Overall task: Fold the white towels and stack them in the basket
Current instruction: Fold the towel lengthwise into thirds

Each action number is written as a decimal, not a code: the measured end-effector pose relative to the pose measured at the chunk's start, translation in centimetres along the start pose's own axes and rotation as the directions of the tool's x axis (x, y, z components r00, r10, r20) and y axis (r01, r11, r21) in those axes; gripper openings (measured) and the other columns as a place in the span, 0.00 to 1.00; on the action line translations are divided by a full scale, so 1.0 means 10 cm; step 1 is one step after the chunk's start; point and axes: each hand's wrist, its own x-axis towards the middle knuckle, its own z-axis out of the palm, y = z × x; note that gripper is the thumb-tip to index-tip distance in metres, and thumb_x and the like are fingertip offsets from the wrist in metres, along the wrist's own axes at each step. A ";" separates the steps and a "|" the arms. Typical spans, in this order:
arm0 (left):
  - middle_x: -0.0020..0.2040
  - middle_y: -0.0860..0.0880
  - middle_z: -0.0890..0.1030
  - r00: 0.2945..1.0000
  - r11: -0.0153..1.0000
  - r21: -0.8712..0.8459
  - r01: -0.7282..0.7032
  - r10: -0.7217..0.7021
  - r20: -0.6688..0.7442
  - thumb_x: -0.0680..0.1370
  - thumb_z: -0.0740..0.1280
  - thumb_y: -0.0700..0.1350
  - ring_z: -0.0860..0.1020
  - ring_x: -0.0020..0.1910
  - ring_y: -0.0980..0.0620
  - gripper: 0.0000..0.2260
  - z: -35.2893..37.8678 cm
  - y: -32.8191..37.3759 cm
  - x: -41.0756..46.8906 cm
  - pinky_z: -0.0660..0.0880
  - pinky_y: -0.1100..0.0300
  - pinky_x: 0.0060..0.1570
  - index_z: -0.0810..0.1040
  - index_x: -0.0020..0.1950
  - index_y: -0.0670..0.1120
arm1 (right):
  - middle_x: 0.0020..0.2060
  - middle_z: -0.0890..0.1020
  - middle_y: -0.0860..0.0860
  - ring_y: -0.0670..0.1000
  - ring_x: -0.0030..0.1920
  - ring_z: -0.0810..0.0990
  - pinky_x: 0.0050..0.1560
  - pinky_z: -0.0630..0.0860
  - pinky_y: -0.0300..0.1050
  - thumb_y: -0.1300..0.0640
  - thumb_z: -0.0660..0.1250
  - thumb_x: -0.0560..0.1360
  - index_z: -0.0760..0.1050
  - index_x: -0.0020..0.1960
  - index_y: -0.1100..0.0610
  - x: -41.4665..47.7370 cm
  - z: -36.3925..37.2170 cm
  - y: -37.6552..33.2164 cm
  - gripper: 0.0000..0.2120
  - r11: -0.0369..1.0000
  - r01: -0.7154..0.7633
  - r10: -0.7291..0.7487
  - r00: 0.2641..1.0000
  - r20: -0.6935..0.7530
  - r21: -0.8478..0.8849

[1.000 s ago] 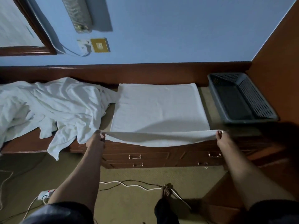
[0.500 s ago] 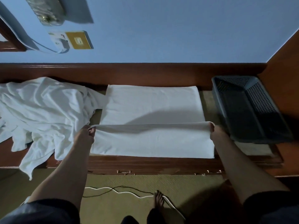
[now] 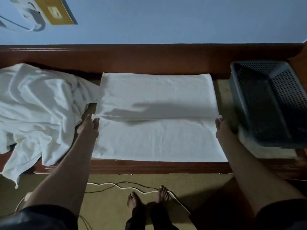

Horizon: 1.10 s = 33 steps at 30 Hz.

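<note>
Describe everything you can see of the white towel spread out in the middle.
The towel is white, soft-looking cloth, a broad rectangle lying on the wooden top. Its near part is doubled back over itself, the fold along the top's front edge. The left hand and right hand each pinch a corner of the lifted edge, which casts a shadow on the flat part behind. Its left side touches the crumpled white pile; the basket stands apart on its right.
</note>
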 end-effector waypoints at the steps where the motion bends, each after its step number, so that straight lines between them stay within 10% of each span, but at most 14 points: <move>1: 0.40 0.50 0.82 1.000 0.999 0.040 -0.017 0.018 -0.013 0.81 0.71 0.49 0.81 0.28 0.59 0.07 0.05 -0.06 0.02 0.79 0.64 0.30 0.77 0.51 0.46 | 0.65 0.80 0.55 0.50 0.61 0.81 0.42 0.75 0.32 0.56 0.58 0.83 0.75 0.68 0.55 -0.08 0.08 -0.04 0.16 0.984 -0.002 0.011 0.999 -0.046 0.177; 4: 0.45 0.45 0.83 0.978 0.934 0.307 -0.180 0.138 0.155 0.81 0.69 0.45 0.81 0.34 0.55 0.06 0.06 -0.33 0.06 0.78 0.63 0.31 0.81 0.55 0.44 | 0.46 0.83 0.55 0.54 0.42 0.83 0.32 0.77 0.38 0.60 0.60 0.80 0.78 0.57 0.62 -0.33 0.28 -0.08 0.11 0.985 0.131 -0.109 0.978 -0.180 0.113; 7: 0.52 0.45 0.86 0.824 0.476 0.675 -0.564 0.376 0.423 0.77 0.71 0.40 0.84 0.48 0.46 0.08 0.04 -0.68 -0.12 0.76 0.57 0.45 0.85 0.55 0.45 | 0.46 0.84 0.62 0.64 0.48 0.82 0.46 0.77 0.50 0.61 0.64 0.76 0.80 0.52 0.64 -0.50 0.35 0.20 0.09 0.813 0.494 -0.532 0.845 -0.048 -0.308; 10: 0.60 0.43 0.83 0.498 0.059 0.523 -0.850 0.411 0.763 0.77 0.71 0.38 0.80 0.58 0.41 0.14 0.14 -1.06 -0.40 0.77 0.50 0.56 0.82 0.62 0.43 | 0.53 0.81 0.64 0.64 0.54 0.80 0.53 0.76 0.52 0.64 0.63 0.78 0.77 0.57 0.66 -0.66 0.40 0.52 0.10 0.406 0.786 -0.776 0.566 0.278 -0.466; 14: 0.75 0.43 0.71 0.254 -0.165 0.290 -0.943 0.211 0.944 0.82 0.64 0.50 0.69 0.74 0.42 0.20 0.48 -1.63 -0.63 0.68 0.47 0.71 0.74 0.73 0.46 | 0.75 0.67 0.64 0.62 0.76 0.65 0.70 0.67 0.59 0.53 0.57 0.84 0.71 0.73 0.62 -0.77 0.52 0.94 0.21 0.070 0.837 -0.662 0.446 0.602 -0.543; 19: 0.85 0.47 0.44 0.219 -0.295 0.209 -0.933 -0.001 0.976 0.86 0.51 0.60 0.42 0.83 0.47 0.29 0.91 -2.14 -0.84 0.41 0.43 0.80 0.48 0.85 0.54 | 0.82 0.52 0.57 0.55 0.82 0.47 0.79 0.49 0.60 0.41 0.48 0.85 0.55 0.82 0.50 -0.72 0.49 1.07 0.28 -0.008 0.800 -0.478 0.523 0.705 -0.599; 29: 0.85 0.50 0.44 0.255 -0.472 0.262 -0.842 0.078 0.964 0.84 0.48 0.64 0.43 0.83 0.48 0.30 0.99 -2.27 -0.93 0.46 0.40 0.80 0.44 0.84 0.58 | 0.82 0.53 0.53 0.54 0.82 0.49 0.79 0.50 0.59 0.38 0.52 0.83 0.57 0.82 0.47 -0.17 0.13 0.87 0.30 -0.112 0.875 -0.482 0.366 0.796 -0.471; 33: 0.85 0.50 0.43 0.265 -0.477 0.267 -0.838 0.073 0.962 0.85 0.48 0.64 0.42 0.83 0.48 0.30 1.00 -2.28 -0.93 0.46 0.39 0.80 0.43 0.84 0.59 | 0.82 0.55 0.54 0.56 0.82 0.51 0.79 0.50 0.60 0.36 0.49 0.83 0.57 0.82 0.48 0.19 -0.16 0.69 0.31 -0.041 0.777 -0.550 0.507 0.664 -0.628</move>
